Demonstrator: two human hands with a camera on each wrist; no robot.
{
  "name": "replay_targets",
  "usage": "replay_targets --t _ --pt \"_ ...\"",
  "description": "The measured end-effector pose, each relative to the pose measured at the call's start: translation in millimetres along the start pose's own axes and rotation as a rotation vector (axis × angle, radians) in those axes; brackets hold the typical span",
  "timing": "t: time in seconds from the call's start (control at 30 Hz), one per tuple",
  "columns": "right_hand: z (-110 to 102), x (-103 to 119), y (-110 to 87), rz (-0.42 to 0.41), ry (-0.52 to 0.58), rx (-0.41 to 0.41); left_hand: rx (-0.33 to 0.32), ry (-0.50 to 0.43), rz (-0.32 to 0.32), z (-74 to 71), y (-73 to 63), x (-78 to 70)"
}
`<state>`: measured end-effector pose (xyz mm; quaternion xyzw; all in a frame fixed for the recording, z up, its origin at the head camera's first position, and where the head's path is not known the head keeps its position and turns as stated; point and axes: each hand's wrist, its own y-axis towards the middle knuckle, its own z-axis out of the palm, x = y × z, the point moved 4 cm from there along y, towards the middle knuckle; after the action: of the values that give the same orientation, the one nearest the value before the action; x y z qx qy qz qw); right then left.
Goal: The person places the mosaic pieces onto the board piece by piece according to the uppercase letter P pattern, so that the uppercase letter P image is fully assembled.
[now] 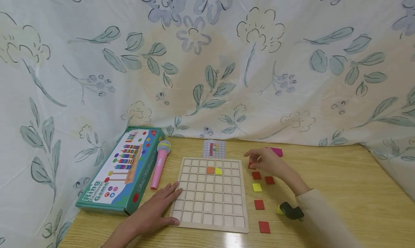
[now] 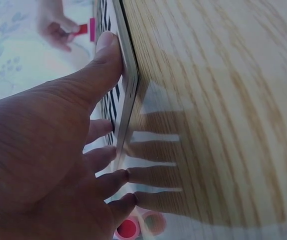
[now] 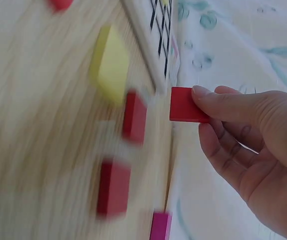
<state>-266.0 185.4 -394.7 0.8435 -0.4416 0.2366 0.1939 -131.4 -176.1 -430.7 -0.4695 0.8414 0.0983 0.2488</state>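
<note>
R hand [image 1: 266,161] grip narrow, pinching red tile [image 3: 186,106] just R of grid board [image 1: 209,196], nr its far R corner. L hand [image 1: 155,209] grip spread, holding nothing, touching board's L edge. Worktop [image 1: 340,179] strip btwn board's R edge & loose tiles [image 1: 259,204]; wider R.

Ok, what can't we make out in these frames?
- Card: head view, pattern too small to read exactly.
- Magenta block: head view, partly hidden by the right hand.
- Held red tile: right wrist view, one end hidden by the same hand.
- Yellow tile: right wrist view, blurred.
- Board: right wrist view, cut off by top edge.
</note>
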Motion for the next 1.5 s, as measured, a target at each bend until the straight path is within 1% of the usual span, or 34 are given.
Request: replay_targets --t 0.13,0.27,0.53,0.7,0.8,0.93,1.03,1.13,1.27,1.5 --pt "10 19 15.3 -0.011 0.034 0.025 -0.002 0.003 -0.001 0.5 -0.1 0.4" --pt "22 35 29.4 -0.030 0.037 0.040 -0.006 0.001 0.000 0.2 -0.4 0.5" --pt "52 58 57.4 -0.062 0.094 0.067 -0.012 -0.002 0.003 -0.4 -1.3 1.3" --pt "67 75 70.7 -0.128 0.115 0.097 -0.007 0.000 -0.010 -0.7 -2.0 2.3" --pt "73 83 75.4 -0.147 0.132 0.106 -0.007 -0.002 -0.010 -0.4 -1.5 1.9" --pt "83 89 81.5 -0.160 0.139 0.106 -0.002 -0.002 -0.009 0.2 0.0 0.9" --pt "89 90 85.6 -0.184 0.147 0.109 0.001 -0.001 -0.010 0.0 0.7 0.6" --pt "93 90 87.7 -0.190 0.159 0.114 0.002 0.001 -0.009 -0.3 0.7 0.5" --pt "96 89 88.8 -0.180 0.172 0.112 0.004 0.002 -0.008 -0.3 1.4 0.3" --pt "100 87 91.4 -0.168 0.163 0.113 0.003 -0.008 -0.012 0.8 1.3 1.0"
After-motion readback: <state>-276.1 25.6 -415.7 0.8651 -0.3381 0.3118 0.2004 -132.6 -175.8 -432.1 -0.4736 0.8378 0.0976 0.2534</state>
